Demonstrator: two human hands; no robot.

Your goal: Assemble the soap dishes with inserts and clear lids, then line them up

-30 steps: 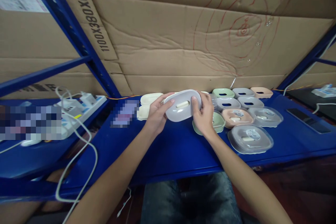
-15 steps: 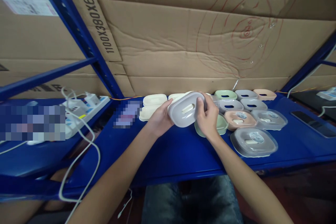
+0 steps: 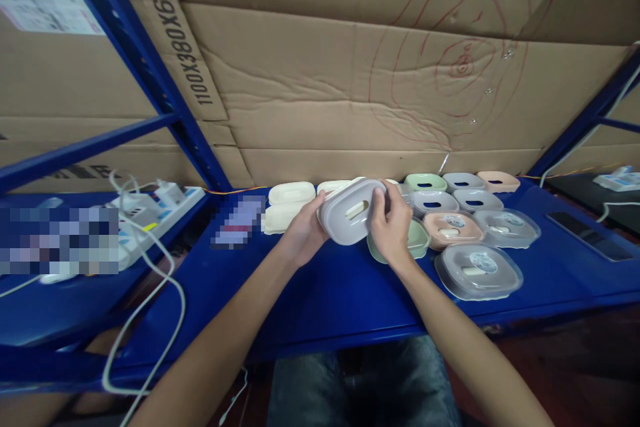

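Hands — left hand (image 3: 305, 230) and right hand (image 3: 395, 227) — are clamping the grey soap dish (image 3: 350, 210) (tilted, above the bench (image 3: 320, 293)), best gripped evenly at both ends.

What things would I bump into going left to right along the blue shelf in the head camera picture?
White power strip → cream plastic dishes → left hand → grey plastic dish → right hand → clear-lidded dish → dark flat phone.
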